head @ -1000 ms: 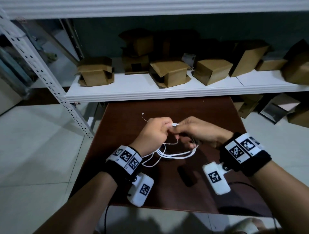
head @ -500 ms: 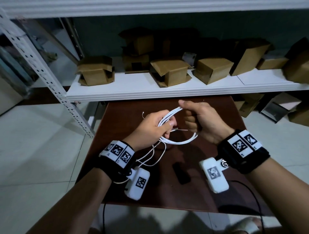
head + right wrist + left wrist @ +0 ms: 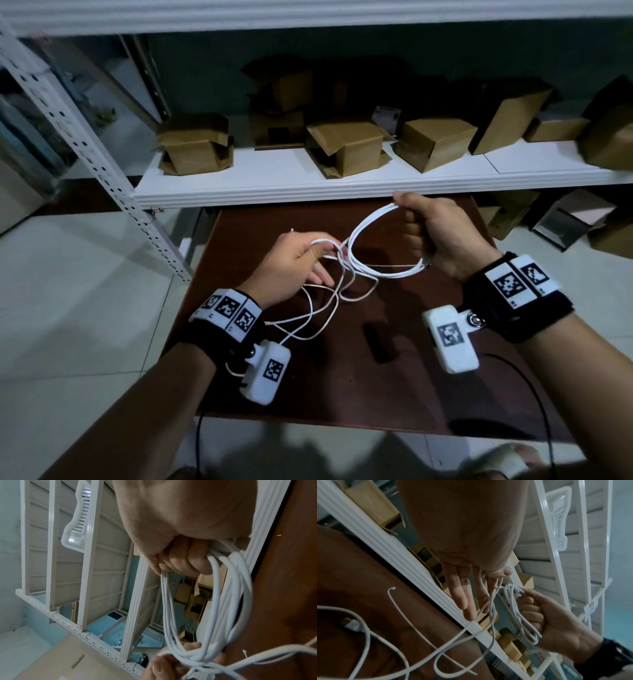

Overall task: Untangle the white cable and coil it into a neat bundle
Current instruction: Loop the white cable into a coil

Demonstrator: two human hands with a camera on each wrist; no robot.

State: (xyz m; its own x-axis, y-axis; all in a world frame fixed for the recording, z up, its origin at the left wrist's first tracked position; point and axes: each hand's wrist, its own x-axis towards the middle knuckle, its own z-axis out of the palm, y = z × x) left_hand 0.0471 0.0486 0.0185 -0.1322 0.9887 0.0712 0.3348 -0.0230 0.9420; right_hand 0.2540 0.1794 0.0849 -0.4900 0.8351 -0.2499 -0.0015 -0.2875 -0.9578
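My right hand (image 3: 432,236) grips a coil of several loops of the white cable (image 3: 363,236) in its fist, above the brown table (image 3: 394,383). In the right wrist view the loops (image 3: 221,595) hang from the curled fingers (image 3: 185,563). My left hand (image 3: 308,260) is at the coil's left end, its fingers mostly straight, with thumb and forefinger pinching a strand that crosses round the loops. Loose strands (image 3: 318,308) sag from there toward my left wrist. The left wrist view shows a USB plug (image 3: 351,625) lying on the table and a thin free end (image 3: 392,588).
A white shelf (image 3: 308,185) with several cardboard boxes (image 3: 195,145) runs just beyond the table's far edge. A small dark object (image 3: 376,342) lies on the table between my wrists. A slanted perforated rack post (image 3: 102,164) stands at the left over a tiled floor.
My right hand has drawn the coil to the right and away from my left hand. The left hand's fingers have straightened and dropped a little, and the loose strands hang longer.
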